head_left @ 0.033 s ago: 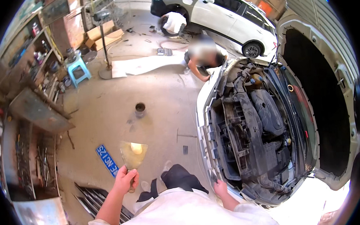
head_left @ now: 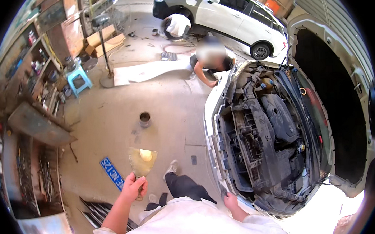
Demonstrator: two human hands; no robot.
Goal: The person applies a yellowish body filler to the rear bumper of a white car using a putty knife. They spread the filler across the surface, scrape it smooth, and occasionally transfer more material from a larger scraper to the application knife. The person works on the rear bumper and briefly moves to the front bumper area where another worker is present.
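flat flared plate (head_left: 137, 164) | yellowish, wide end forward | pale-yellow lump (head_left: 145, 154) on it | slim dark tool (head_left: 223, 191), farther right

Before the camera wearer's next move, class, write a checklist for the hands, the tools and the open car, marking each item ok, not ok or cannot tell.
1. Left hand grips the wide scraper by its handle: ok.
2. Pale yellow lump rests on the scraper's blade: ok.
3. Right hand holds the dark, thin tool: ok.
4. That tool's edge is clean: cannot tell, it shows too small.
5. Bonnet is raised off the engine bay: ok.
6. Co-worker is well clear of the open car: not ok, crouching close by its far front corner.
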